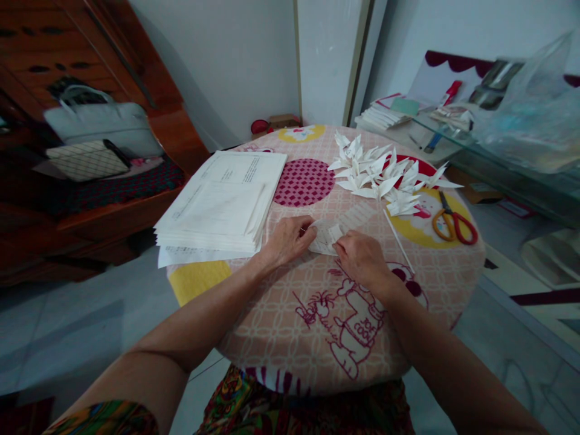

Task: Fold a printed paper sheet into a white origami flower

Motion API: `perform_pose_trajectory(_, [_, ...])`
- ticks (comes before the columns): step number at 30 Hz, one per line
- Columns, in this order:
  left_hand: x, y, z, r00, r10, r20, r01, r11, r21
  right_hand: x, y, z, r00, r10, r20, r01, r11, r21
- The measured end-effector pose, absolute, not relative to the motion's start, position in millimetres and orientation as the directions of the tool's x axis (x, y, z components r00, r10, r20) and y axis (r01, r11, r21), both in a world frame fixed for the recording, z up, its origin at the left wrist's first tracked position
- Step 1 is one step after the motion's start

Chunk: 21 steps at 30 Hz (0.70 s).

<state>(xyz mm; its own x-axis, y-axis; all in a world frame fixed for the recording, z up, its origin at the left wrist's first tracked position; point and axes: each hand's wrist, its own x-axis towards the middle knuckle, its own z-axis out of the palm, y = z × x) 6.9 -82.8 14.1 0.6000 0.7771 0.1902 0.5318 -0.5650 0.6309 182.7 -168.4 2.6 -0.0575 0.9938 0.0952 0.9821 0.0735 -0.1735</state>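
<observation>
Between my two hands a small printed sheet of paper (324, 240), partly folded, lies low over the round table. My left hand (290, 238) pinches its left edge with thumb and fingers. At its right side my right hand (365, 260) has its fingers closed on the paper's edge. Part of the sheet stretches away up and to the right. A thin white stick-like strip (399, 241) lies to the right of my right hand. Beyond it sits a cluster of folded white paper pieces (376, 169) with pointed tips.
A thick stack of printed paper (217, 205) lies at the table's left. Scissors (453, 223) with orange and red handles rest near the right edge. Over the table is a patterned cloth (281, 326). A glass shelf (498, 163) with a plastic bag stands at right.
</observation>
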Motion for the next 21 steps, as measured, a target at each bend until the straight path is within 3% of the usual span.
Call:
perform_pose_trajectory(3, [7, -83, 14, 0.594, 0.782, 0.19, 0.543, -0.563, 0.622, 177, -170, -1, -0.173, 0.973, 0.155, 0.98, 0.186, -0.072])
perform_pose_trajectory(5, [8, -83, 14, 0.599, 0.779, 0.187, 0.537, -0.564, 0.628, 176, -169, -5, -0.25, 0.952, 0.179, 0.961, 0.266, -0.073])
perform_pose_trajectory(12, [12, -77, 21, 0.586, 0.797, 0.146, 0.55, -0.523, 0.651, 182, -166, -11, -0.308, 0.927, 0.217, 0.902, 0.356, -0.245])
perform_pose_trajectory(21, [12, -60, 13, 0.556, 0.83, 0.035, 0.508, -0.373, 0.776, 184, -161, -11, -0.232, 0.919, 0.319, 0.714, 0.384, -0.585])
